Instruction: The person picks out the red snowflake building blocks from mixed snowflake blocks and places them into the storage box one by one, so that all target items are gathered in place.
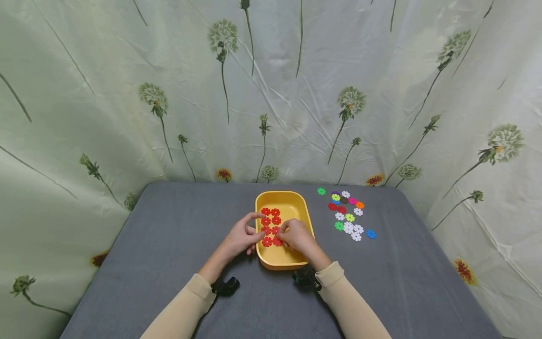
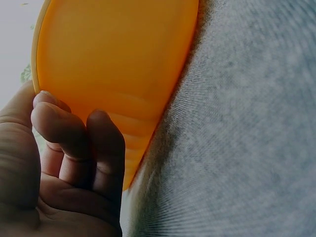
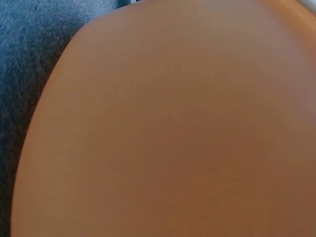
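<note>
Red snowflake discs (image 1: 265,221) lie in two columns inside a yellow plastic tray (image 1: 292,203), in the head view. At the tray's left rim is my left hand (image 1: 238,239), its index finger reaching over the discs and its thumb near the left column. The left wrist view has that hand's bent fingers (image 2: 106,143) beside the tray's outer wall (image 2: 118,59). Over the tray's right half, my right hand (image 1: 298,236) pinches at a red disc in the right column with thumb and index finger. The tray wall (image 3: 158,128) fills the right wrist view, so that hand is hidden there.
Loose snowflake discs (image 1: 348,228) in white, green, blue, red, orange and other colours are scattered on the grey cloth-covered table (image 1: 190,226), right of the tray. A curtain with dandelion prints (image 1: 296,108) hangs behind the table and along its sides.
</note>
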Available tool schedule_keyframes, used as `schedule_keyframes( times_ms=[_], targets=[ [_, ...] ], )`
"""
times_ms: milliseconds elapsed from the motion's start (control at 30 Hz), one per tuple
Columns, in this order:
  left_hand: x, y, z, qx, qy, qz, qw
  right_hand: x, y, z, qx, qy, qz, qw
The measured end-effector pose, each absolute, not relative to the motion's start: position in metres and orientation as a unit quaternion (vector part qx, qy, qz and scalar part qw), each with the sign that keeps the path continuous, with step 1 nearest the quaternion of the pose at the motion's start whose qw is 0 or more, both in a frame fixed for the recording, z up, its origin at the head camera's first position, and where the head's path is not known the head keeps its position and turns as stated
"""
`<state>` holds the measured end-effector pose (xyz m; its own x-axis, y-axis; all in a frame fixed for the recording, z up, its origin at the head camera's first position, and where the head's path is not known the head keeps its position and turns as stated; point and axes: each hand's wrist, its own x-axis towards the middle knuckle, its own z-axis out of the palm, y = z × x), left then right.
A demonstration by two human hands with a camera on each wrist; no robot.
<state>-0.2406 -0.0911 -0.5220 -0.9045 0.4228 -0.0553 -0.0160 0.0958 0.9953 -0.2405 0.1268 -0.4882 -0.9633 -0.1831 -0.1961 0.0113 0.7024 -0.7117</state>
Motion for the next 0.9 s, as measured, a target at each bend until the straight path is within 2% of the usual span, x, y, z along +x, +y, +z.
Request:
schedule_keyframes(
  times_ms=[400,900],
  targets=[
    [-0.2408,-0.0913,-0.5231,0.138,0.721,0.658,0.166,-0.2424,0.1255,-0.4879,-0.041,0.923,-0.361,0.128],
    [-0.2408,-0.0912,-0.523,0.144,0.717,0.661,0.17,-0.243,0.1302,-0.4813,-0.053,0.874,-0.461,0.143]
  ],
)
